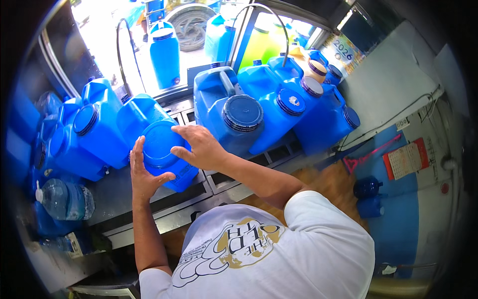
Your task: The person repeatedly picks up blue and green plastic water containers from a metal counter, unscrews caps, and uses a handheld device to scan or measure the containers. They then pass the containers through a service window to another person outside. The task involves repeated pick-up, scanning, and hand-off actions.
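The left hand and the right hand, thumbs parted from fingers, flank the wide round blue plastic lid of a boxy blue plastic jug (firm contact cannot be confirmed). A dark-capped, boxy blue plastic container stands near the right hand.

Daylight fills the wide window behind a metal counter; at right, a pale wall, blue lower down, bears a calendar; the floor is brown
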A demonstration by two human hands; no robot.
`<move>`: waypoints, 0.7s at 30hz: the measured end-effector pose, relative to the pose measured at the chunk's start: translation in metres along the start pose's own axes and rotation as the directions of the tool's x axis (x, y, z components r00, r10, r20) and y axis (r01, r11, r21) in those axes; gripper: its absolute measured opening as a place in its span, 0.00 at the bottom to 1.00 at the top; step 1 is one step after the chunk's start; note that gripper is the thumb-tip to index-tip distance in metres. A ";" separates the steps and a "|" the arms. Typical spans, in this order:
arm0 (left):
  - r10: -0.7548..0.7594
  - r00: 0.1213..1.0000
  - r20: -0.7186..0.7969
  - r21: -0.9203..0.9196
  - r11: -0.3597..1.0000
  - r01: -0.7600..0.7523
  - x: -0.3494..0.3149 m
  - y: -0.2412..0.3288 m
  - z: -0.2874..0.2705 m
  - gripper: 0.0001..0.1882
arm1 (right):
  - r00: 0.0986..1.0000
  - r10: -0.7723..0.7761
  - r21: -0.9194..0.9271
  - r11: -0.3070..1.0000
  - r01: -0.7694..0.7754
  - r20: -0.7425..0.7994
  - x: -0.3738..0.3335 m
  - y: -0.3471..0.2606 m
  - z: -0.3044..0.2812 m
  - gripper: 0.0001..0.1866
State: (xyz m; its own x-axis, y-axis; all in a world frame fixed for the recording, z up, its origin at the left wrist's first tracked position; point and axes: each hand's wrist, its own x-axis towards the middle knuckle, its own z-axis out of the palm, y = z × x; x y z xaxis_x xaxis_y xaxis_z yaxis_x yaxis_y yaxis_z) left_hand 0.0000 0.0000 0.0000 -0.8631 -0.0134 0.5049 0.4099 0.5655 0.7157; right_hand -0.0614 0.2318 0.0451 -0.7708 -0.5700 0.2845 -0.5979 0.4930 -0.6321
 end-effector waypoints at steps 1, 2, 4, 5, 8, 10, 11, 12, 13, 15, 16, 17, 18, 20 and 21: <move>-0.034 0.999 -0.011 0.064 0.997 0.035 0.000 -0.004 0.003 0.65 | 1.000 -0.009 0.004 1.000 0.009 0.001 -0.001 -0.002 0.001 0.39; -0.055 0.998 -0.022 0.107 0.993 0.057 0.001 -0.009 0.004 0.66 | 1.000 -0.019 0.006 1.000 0.019 -0.009 -0.003 -0.004 0.001 0.37; -0.148 0.987 0.058 -0.062 0.986 0.152 0.013 -0.003 0.000 0.66 | 0.999 -0.047 0.087 0.995 0.047 0.001 -0.009 0.000 -0.011 0.36; -0.199 0.975 0.099 -0.174 0.961 0.214 0.013 -0.002 0.003 0.66 | 0.998 -0.018 0.084 0.996 0.013 0.056 -0.016 0.003 -0.020 0.35; -0.165 0.975 0.152 -0.318 0.926 0.206 0.010 0.000 -0.004 0.64 | 0.964 0.006 0.146 0.988 -0.046 0.267 -0.050 0.019 -0.062 0.34; -0.192 0.971 0.144 -0.313 0.922 0.228 0.010 0.000 -0.011 0.61 | 0.930 0.021 0.190 0.977 -0.097 0.367 -0.079 0.042 -0.100 0.32; -0.209 0.966 0.155 -0.321 0.914 0.249 0.010 0.000 -0.014 0.59 | 0.915 0.113 0.224 0.951 -0.212 0.387 -0.097 0.057 -0.119 0.31; -0.202 0.973 0.113 -0.300 0.927 0.227 0.010 0.002 -0.016 0.58 | 0.927 0.114 0.334 0.911 -0.241 0.356 -0.118 0.075 -0.137 0.30; -0.201 0.975 0.089 -0.289 0.932 0.219 0.008 0.005 -0.017 0.58 | 0.872 0.274 0.362 0.828 -0.428 0.405 -0.139 0.098 -0.153 0.30; -0.143 0.987 0.080 -0.066 0.987 0.148 0.004 0.013 -0.014 0.57 | 0.779 0.440 0.373 0.700 -0.609 0.446 -0.194 0.153 -0.184 0.28; -0.111 0.991 0.078 0.046 0.993 0.107 0.002 0.016 -0.008 0.56 | 0.653 0.570 0.339 0.566 -0.752 0.498 -0.228 0.184 -0.197 0.28; -0.079 0.996 0.049 0.146 0.987 0.071 0.000 0.016 0.003 0.55 | 0.508 0.707 0.195 0.479 -0.856 0.492 -0.266 0.215 -0.209 0.27; -0.044 0.999 0.017 0.246 0.969 0.039 -0.001 0.013 0.013 0.54 | 0.381 0.792 0.089 0.388 -0.917 0.476 -0.305 0.248 -0.220 0.27; -0.017 0.999 -0.050 0.275 0.961 0.031 -0.004 0.005 0.024 0.49 | 0.110 0.944 -0.222 0.185 -0.957 0.312 -0.382 0.320 -0.245 0.21; -0.161 0.985 -0.059 0.046 0.985 0.164 -0.009 0.002 0.022 0.48 | 0.153 0.965 -0.235 0.203 -0.951 0.215 -0.425 0.353 -0.261 0.20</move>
State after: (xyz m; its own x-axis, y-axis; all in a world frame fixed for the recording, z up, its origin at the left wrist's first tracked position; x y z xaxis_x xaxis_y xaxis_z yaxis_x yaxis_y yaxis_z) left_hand 0.0022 0.0188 -0.0139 -0.8991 -0.1529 0.4103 0.2487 0.5929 0.7659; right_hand -0.0026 0.8202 -0.1109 -0.6471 0.2468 -0.7214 0.5597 0.7962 -0.2296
